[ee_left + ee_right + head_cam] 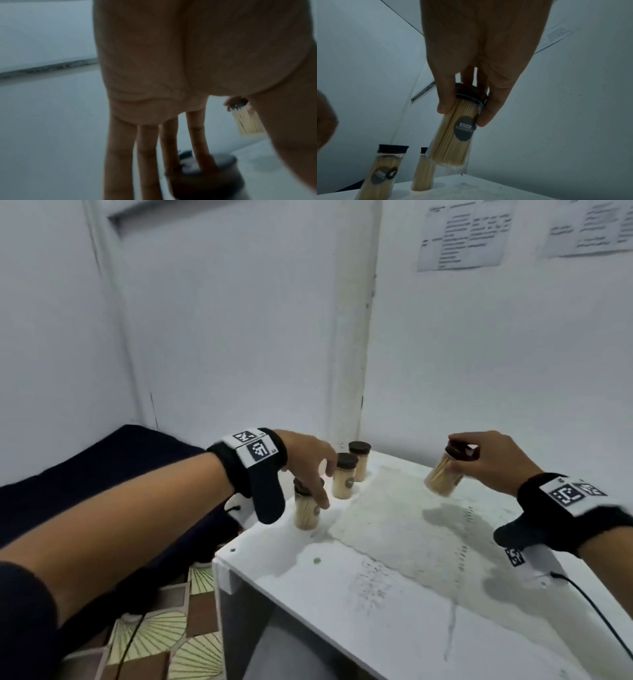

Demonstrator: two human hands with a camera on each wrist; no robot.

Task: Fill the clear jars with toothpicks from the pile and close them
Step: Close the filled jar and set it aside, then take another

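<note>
Right hand (493,458) pinches tilted jar (443,477) (lid on) aloft; left hand (308,463) spread.

The place looks like a small, plain room in a home or lodging. White painted walls (222,337) meet at a corner with a door frame (349,337), and printed sheets (466,234) are taped to the right wall. A white table (394,594), stained and worn, stands in the corner beside a dark mattress (102,460). The floor (171,628) has patterned tiles with fan shapes.
</note>
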